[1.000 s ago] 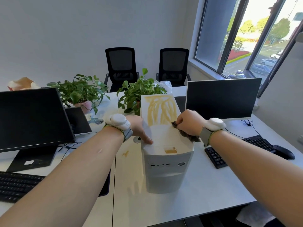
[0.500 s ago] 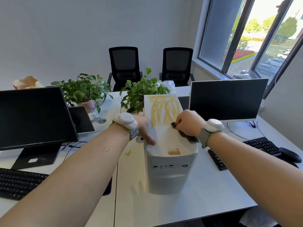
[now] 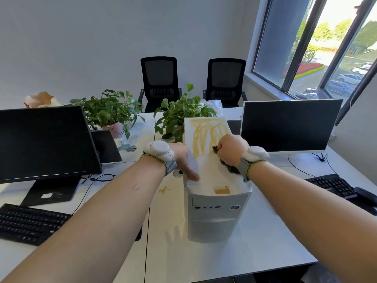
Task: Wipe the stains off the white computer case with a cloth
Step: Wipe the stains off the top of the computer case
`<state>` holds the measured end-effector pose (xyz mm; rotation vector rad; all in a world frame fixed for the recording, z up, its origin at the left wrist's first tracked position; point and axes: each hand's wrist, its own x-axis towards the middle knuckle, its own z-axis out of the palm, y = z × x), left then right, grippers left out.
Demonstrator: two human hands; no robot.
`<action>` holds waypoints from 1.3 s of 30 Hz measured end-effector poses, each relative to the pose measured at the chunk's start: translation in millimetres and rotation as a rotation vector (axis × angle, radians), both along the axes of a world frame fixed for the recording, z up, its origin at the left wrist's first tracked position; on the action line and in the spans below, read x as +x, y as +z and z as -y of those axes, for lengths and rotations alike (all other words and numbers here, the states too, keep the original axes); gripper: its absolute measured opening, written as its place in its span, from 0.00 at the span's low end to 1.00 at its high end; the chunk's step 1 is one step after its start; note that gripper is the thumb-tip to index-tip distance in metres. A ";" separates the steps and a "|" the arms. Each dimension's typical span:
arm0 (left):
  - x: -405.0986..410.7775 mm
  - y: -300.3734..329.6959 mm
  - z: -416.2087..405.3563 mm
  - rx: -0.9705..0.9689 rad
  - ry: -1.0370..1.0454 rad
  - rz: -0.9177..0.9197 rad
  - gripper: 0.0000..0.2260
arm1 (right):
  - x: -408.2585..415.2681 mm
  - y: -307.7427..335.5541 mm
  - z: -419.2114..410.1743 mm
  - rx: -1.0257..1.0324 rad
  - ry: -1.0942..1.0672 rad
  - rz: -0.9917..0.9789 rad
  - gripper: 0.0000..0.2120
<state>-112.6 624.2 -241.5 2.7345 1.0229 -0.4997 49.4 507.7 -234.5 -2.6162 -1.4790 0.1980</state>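
A white computer case (image 3: 214, 217) stands upright on the desk, its front toward me. Yellow-brown smeared stains (image 3: 206, 135) cover the far half of its top; a small yellow patch (image 3: 220, 189) sits near the front edge. My right hand (image 3: 231, 150) grips a dark cloth (image 3: 229, 167) and presses it on the top's right side, at the near edge of the stains. My left hand (image 3: 183, 158) holds the case's left top edge, thumb lying on the top surface.
Black monitors stand at left (image 3: 42, 144) and right (image 3: 289, 125), with keyboards at left (image 3: 28, 223) and right (image 3: 332, 185) and a mouse (image 3: 365, 194). Two potted plants (image 3: 179, 117) sit behind the case. A small yellow stain (image 3: 164, 189) marks the desk. Two black chairs are at the back.
My right hand with the cloth has moved slightly away from me, up onto the lower edge of the stained area. The left hand keeps its hold on the case.
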 end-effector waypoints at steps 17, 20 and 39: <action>-2.4 3.3 2.3 -0.047 0.015 0.019 0.41 | 1.2 -8.3 -9.5 0.008 -0.004 0.025 0.10; -0.8 2.1 1.0 -0.043 0.030 0.002 0.44 | -17.2 -7.7 -2.5 0.024 0.127 0.012 0.09; -4.2 2.4 4.0 -0.088 0.053 0.026 0.53 | 14.9 4.0 31.3 0.134 0.003 0.058 0.13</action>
